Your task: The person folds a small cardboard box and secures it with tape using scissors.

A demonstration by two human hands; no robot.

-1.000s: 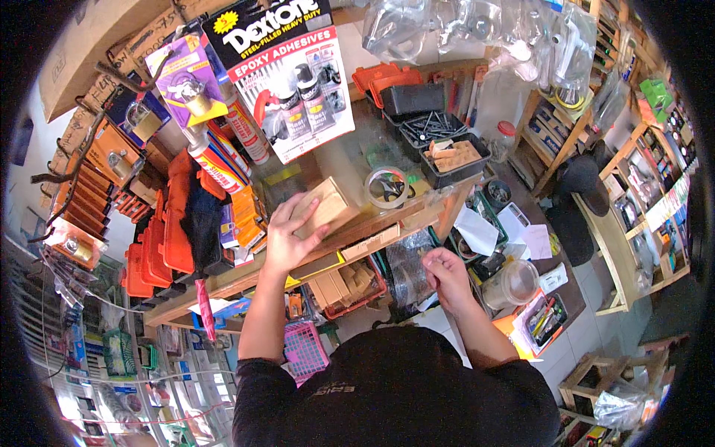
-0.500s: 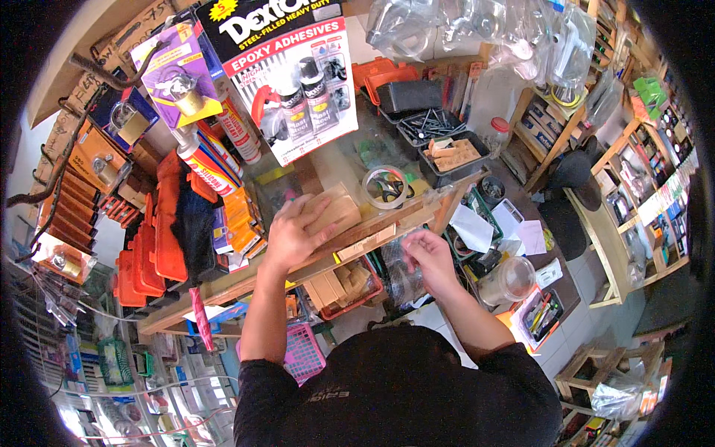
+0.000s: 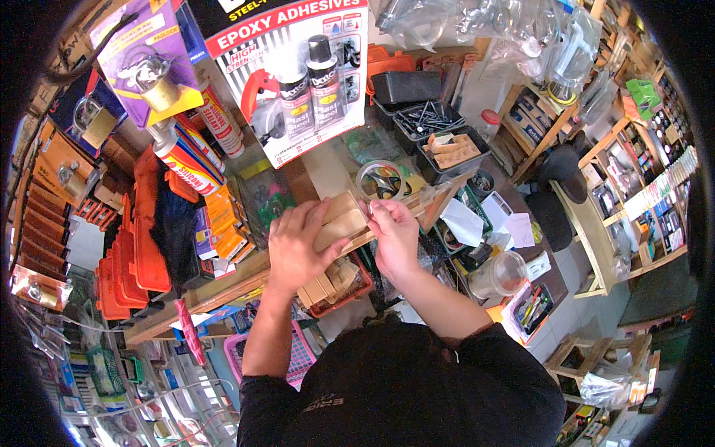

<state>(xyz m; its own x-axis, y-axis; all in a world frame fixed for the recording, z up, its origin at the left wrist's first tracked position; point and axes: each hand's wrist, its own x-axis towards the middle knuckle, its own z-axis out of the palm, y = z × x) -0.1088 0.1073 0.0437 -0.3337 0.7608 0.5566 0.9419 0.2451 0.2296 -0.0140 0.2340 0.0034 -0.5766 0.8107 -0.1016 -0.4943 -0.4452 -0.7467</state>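
Observation:
My left hand (image 3: 298, 249) presses down on a small tan cardboard box (image 3: 341, 218) that rests on the glass-topped shop counter (image 3: 223, 287). My right hand (image 3: 395, 235) holds the same box at its right end, fingers pinched on the flap. Both forearms come up from the lower edge. Just under my hands, a red tray (image 3: 339, 287) holds more small tan boxes.
A roll of clear tape (image 3: 381, 179) lies just beyond the box. Black bins of screws and nails (image 3: 432, 127) stand behind it. Orange cases (image 3: 130, 253) stack at the left, glue packs and padlock cards hang above. A clear plastic tub (image 3: 503, 272) sits at the right.
My right hand came up from the low shelf area and took hold of the box's right end. My left hand stayed on the box.

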